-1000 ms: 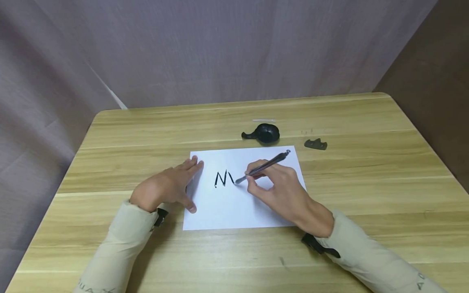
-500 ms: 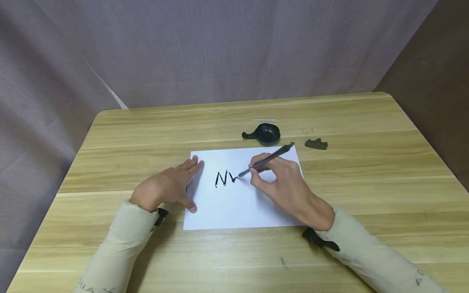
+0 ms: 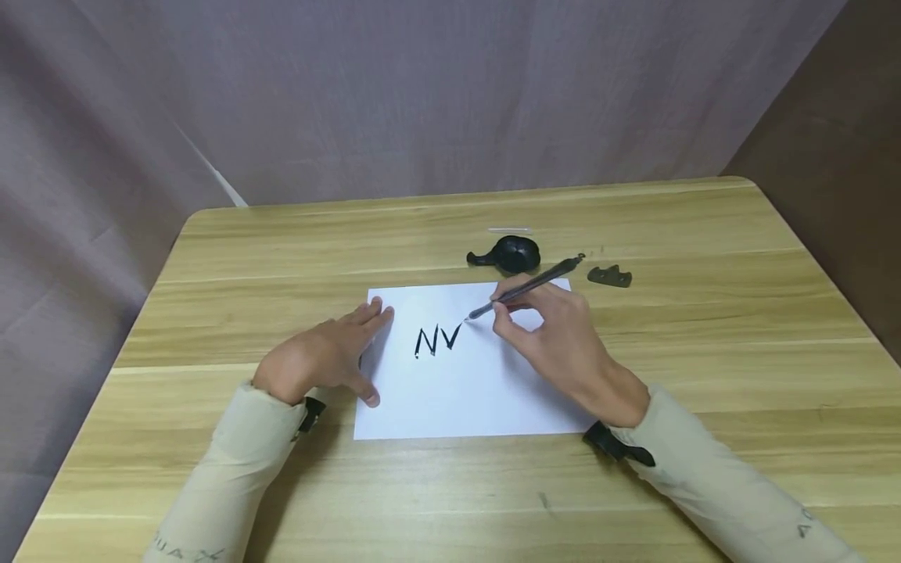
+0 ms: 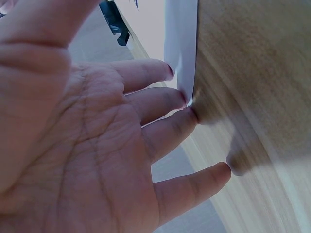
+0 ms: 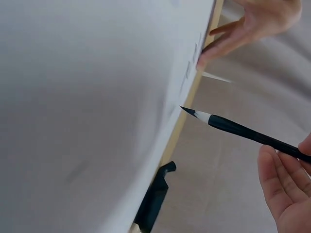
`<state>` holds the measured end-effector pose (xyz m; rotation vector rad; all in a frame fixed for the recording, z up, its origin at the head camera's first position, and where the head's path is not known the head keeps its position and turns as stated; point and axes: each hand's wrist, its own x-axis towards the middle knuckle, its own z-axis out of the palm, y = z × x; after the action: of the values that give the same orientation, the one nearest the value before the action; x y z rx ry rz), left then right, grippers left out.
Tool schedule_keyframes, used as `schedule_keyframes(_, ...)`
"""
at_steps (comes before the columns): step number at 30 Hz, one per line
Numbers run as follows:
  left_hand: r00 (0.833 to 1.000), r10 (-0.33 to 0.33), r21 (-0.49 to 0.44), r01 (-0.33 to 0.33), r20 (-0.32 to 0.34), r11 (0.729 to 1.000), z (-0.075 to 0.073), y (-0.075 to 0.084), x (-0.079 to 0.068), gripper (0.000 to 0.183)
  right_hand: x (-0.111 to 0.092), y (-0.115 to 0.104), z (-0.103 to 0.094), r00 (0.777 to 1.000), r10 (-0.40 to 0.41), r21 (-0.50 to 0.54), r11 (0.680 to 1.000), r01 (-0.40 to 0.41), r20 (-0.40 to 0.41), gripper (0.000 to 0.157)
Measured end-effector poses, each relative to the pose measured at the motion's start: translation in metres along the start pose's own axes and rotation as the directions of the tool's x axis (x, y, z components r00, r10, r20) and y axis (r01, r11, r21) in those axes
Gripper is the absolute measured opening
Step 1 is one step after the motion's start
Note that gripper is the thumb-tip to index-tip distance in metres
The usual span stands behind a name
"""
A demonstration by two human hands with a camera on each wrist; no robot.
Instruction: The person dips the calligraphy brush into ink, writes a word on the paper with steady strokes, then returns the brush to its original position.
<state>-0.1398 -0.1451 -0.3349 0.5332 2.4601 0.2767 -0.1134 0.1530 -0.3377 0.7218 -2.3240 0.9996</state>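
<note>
My right hand pinches a dark-handled calligraphy brush, slanted down to the left. In the right wrist view the brush has white bristles with a black, inked tip, close over the paper; whether it touches cannot be told. On the white sheet of paper stand black strokes that read N and V. Fingers spread, my left hand rests on the sheet's left edge. The left wrist view shows its palm, with fingertips at the paper's edge.
Behind the paper sits a black ink dish with a curved handle. A thin clear rod lies beyond it. To the right is a small dark notched brush rest. Curtains hang behind the wooden table.
My right hand has moved up and to the right with the brush. The V's rising stroke has appeared on the paper. My left hand has stayed in place.
</note>
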Motion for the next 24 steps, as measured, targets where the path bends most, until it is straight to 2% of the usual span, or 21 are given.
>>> schedule_keyframes(9, 1.0, 0.01, 0.001, -0.01, -0.013, 1.0, 0.0, 0.0, -0.001, 0.129, 0.006, 0.001, -0.011, 0.996, -0.055, 0.004, 0.998, 0.056, -0.069, 0.013)
schedule_keyframes(24, 1.0, 0.011, 0.0, -0.011, -0.017, 1.0, 0.001, -0.001, -0.001, 0.128, 0.001, -0.004, -0.014, 0.996, -0.068, 0.054, 0.996, 0.071, -0.052, 0.018)
